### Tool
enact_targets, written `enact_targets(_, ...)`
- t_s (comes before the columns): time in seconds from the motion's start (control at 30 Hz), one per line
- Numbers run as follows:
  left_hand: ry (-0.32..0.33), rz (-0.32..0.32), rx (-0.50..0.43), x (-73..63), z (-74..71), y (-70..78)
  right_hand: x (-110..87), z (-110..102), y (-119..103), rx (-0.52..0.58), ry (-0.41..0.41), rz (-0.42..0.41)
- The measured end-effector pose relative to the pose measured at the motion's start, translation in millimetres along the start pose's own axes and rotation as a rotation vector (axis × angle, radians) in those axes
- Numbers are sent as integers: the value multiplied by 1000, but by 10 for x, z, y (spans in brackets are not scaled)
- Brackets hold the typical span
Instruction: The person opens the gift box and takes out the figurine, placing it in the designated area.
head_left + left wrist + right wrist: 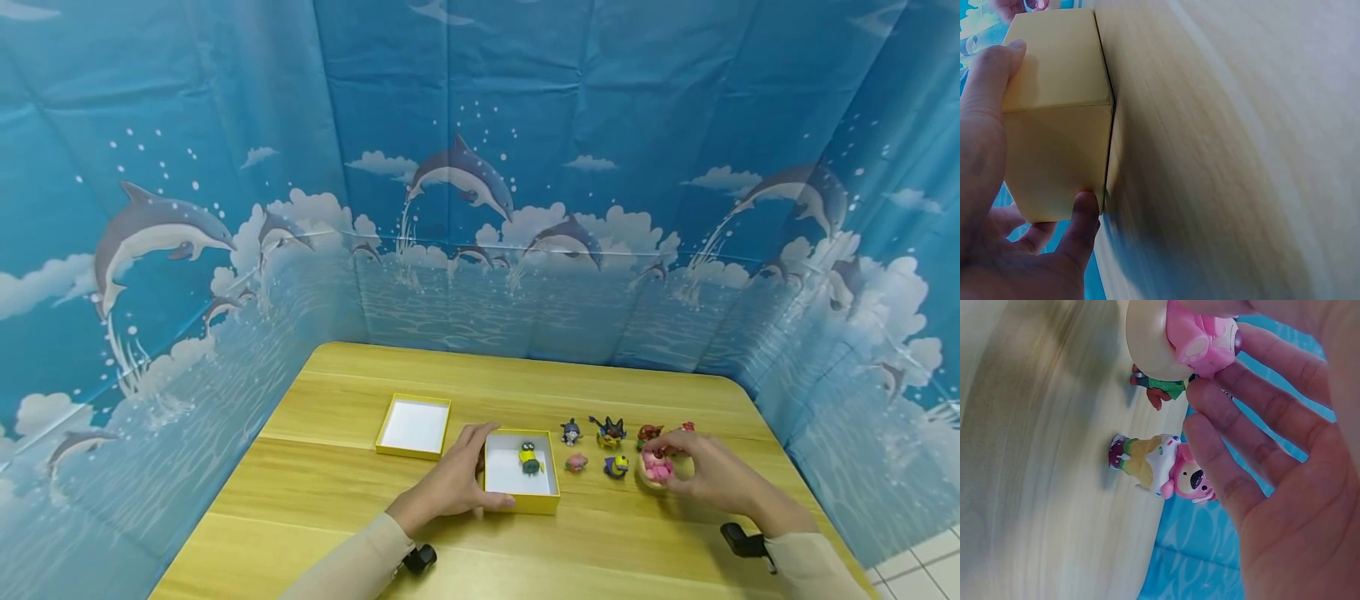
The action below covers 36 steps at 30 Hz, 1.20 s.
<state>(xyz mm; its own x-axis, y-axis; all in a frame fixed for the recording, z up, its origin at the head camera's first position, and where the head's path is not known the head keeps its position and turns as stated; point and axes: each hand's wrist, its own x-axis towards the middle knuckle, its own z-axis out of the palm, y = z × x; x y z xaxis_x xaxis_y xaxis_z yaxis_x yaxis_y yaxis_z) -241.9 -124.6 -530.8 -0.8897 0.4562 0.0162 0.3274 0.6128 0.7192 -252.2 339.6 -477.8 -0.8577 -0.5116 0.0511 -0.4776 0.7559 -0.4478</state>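
Note:
My left hand point(452, 482) grips the near-left side of a yellow box point(537, 504) with a white inside. The thumb lies along the front wall and the fingers wrap round the left and back. Inside the box lies a yellow and dark green figurine point(529, 458) with big round eyes. Over on the right, my right hand point(708, 473) holds a pink figurine point(1200, 337) set in a round cream-coloured shell, thumb and fingers about it. In the right wrist view, a pink bear figurine on an ice-cream cone point(1163, 464) stands beside the fingers.
A shallow yellow lid point(412, 427) lies white side up, left of the box. Between box and right hand stand a grey figurine point(571, 432), a black-eared one point(611, 432), a small pink one point(576, 462) and a purple-yellow one point(617, 467). A reddish figurine point(649, 433) stands behind.

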Motion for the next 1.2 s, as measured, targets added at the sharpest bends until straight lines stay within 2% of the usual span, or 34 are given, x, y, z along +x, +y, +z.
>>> enact_targets(0.43,2,2,11,0,-5,-2,-51,58,12,-6,-39,37)
enact_targets(0.67,1,1,11,-1,7,-14,-51,124,56,37,-63,46)
enact_targets(0.93,3,0,7,-2,12,-10,-63,186,98,26,-18,11)
enact_targets(1.2,3,1,17,3,13,-10,-84,187,115,3,13,32)
